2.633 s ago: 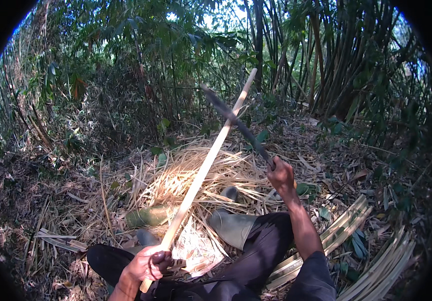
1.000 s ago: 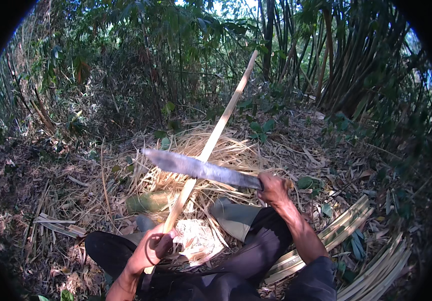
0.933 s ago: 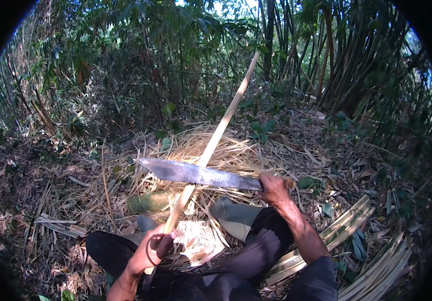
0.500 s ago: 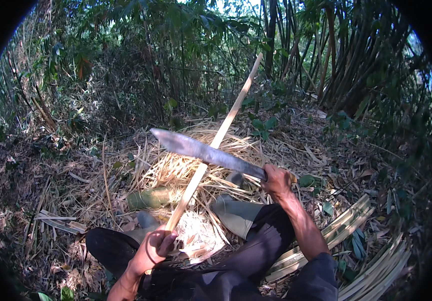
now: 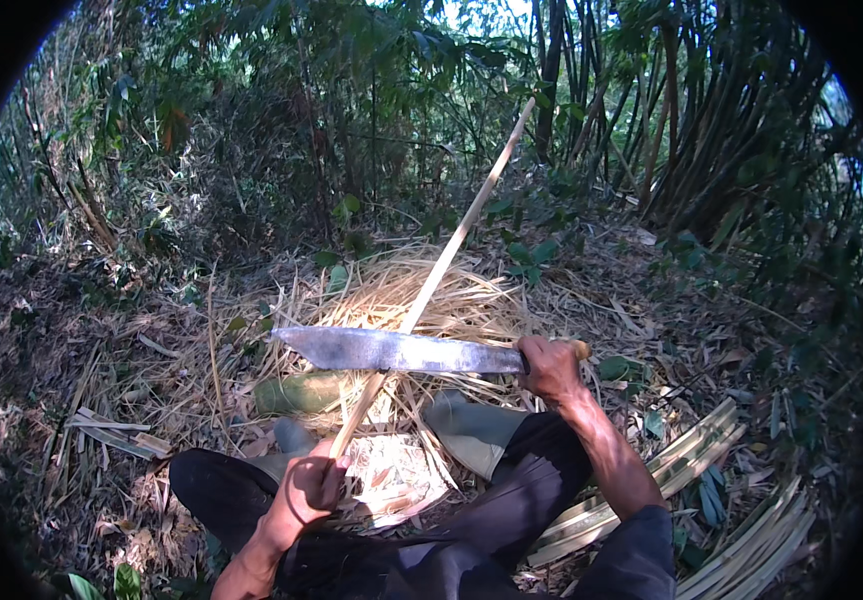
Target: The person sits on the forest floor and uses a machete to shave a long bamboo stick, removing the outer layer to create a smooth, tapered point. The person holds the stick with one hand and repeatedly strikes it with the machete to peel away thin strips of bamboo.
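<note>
My left hand (image 5: pixel 308 487) is closed round the near end of a long pale bamboo strip (image 5: pixel 453 245), which slants up and away to the right. In my right hand (image 5: pixel 552 369) is a machete (image 5: pixel 401 352), gripped by its wooden handle, whose end pokes out past my fist. The broad grey blade points left and lies across the strip, hiding a short length of it. Whether the edge bites into the strip I cannot tell. Below the blade, a heap of thin pale shavings (image 5: pixel 391 475) lies between my legs.
A large pile of shavings (image 5: pixel 451 290) spreads beyond my boots (image 5: pixel 476 432). A green bamboo section (image 5: pixel 297 394) lies by my left boot. Split bamboo strips (image 5: pixel 641 480) are bundled at my right, with more strips (image 5: pixel 751 550) beside them. Short offcuts (image 5: pixel 116 436) lie left. Bamboo stands behind.
The machete has come down along the strip toward my left hand, its blade turning from a slant to nearly level. The strip has tilted slightly; my left hand still grips its near end.
</note>
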The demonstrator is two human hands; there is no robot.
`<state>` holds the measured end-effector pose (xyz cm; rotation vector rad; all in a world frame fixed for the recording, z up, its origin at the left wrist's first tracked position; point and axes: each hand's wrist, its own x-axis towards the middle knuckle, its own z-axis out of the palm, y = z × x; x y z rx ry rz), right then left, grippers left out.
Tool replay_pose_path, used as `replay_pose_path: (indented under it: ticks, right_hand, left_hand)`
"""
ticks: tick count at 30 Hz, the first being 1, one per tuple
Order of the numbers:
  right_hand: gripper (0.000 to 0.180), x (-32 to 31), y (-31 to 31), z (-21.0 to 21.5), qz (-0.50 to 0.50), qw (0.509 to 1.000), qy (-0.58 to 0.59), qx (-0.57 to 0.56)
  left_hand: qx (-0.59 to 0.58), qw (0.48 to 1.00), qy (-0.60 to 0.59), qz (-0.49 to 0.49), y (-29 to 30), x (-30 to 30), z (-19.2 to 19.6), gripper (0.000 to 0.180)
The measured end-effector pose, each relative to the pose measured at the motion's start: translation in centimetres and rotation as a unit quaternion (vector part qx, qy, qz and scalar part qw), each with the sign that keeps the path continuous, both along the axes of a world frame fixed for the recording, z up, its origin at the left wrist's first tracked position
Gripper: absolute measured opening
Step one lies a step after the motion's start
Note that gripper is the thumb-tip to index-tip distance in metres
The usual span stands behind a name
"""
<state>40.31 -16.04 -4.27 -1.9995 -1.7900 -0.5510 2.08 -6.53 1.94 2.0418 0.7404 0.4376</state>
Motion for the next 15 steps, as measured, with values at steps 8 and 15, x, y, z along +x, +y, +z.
replay_pose_path:
  ticks: [8,15]
  right_hand:
    - [0.010,3.2,1.5,2.2,-0.136,0.986,0.094,-0.011]
    - [0.020,0.6,0.9,-0.2,-0.049,0.998,0.027,-0.016]
  left_hand:
    - [0.057,0.998,0.009,0.025,-0.1,-0.7,-1.7,0.016]
    - [0.081,0.997,-0.008,0.019,0.4,-0.6,-2.2,0.027]
